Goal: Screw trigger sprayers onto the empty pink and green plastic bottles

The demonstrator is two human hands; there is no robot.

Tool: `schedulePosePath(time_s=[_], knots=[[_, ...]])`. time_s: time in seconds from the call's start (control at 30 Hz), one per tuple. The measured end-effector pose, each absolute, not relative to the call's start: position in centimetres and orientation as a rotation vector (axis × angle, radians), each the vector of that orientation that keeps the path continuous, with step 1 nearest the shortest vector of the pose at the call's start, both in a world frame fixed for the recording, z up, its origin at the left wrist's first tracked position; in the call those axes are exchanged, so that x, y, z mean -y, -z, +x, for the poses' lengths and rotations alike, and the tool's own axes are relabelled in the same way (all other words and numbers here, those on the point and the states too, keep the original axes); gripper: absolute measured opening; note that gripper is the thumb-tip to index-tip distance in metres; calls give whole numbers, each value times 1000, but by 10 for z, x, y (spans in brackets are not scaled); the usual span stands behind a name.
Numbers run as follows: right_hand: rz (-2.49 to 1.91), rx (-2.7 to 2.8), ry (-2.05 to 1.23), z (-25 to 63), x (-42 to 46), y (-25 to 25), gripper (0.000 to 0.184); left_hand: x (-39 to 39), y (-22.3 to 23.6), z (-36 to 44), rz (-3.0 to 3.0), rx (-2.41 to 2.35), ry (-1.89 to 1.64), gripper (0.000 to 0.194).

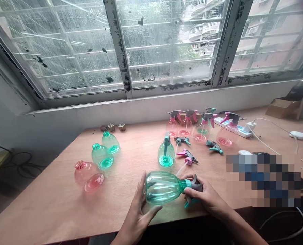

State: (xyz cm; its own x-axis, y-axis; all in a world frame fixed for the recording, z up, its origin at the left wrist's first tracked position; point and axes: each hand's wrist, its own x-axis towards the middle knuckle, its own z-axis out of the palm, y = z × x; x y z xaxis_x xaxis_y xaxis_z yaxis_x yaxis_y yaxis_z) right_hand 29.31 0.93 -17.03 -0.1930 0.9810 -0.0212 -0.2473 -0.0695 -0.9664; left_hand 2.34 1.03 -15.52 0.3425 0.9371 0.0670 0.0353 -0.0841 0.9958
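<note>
A clear green spray bottle point(164, 187) lies sideways between my hands above the table's front edge, its base to the left. My right hand point(201, 194) is closed around its grey and teal spray head point(196, 185) at the neck. Beside the base, my left hand point(141, 207) is open, fingers stretched along the bottom end and thumb apart below; whether it touches the bottle is hard to see. Just beyond stands another green spray bottle point(166, 154). Loose trigger heads, a pink and grey one point(188, 158) and a teal and grey one point(182, 140), lie nearby.
Left on the wooden table point(51, 204) are a headless pink bottle point(86, 175) and two green ones point(101, 156). Several headed pink bottles point(228, 132) stand at the back right, near a power strip point(243, 131) and cables. Another loose trigger head point(214, 147) lies before them.
</note>
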Motion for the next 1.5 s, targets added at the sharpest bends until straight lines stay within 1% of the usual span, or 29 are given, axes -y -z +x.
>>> schedulePosePath(time_s=[0.1,0.13,0.27,0.3,0.53,0.67,0.83,1.0,1.17,1.5], knots=[[-966,1143,-1486,292,-7,167,46,-10,153,22,1449,-949,-948,114],[-971,1146,-1483,292,-7,166,45,-11,153,21,1453,-951,-942,116],[-970,1146,-1489,291,-6,165,45,-15,153,20,1462,-944,-930,102],[-962,1142,-1493,291,-7,166,45,-15,154,21,1462,-947,-925,101],[-927,1106,-1498,291,-10,169,44,-10,156,24,1408,-930,-951,103],[-929,1116,-1498,291,-8,168,44,-11,154,22,1437,-940,-924,114],[-945,1125,-1490,292,-9,170,44,-13,151,22,1464,-940,-896,105],[-932,1134,-1501,293,-9,170,46,-9,155,25,1480,-973,-945,98],[-952,1144,-1502,292,-7,166,47,-9,159,21,1522,-991,-921,115],[-949,1167,-1527,292,-6,165,45,-9,157,25,1509,-1018,-984,100]])
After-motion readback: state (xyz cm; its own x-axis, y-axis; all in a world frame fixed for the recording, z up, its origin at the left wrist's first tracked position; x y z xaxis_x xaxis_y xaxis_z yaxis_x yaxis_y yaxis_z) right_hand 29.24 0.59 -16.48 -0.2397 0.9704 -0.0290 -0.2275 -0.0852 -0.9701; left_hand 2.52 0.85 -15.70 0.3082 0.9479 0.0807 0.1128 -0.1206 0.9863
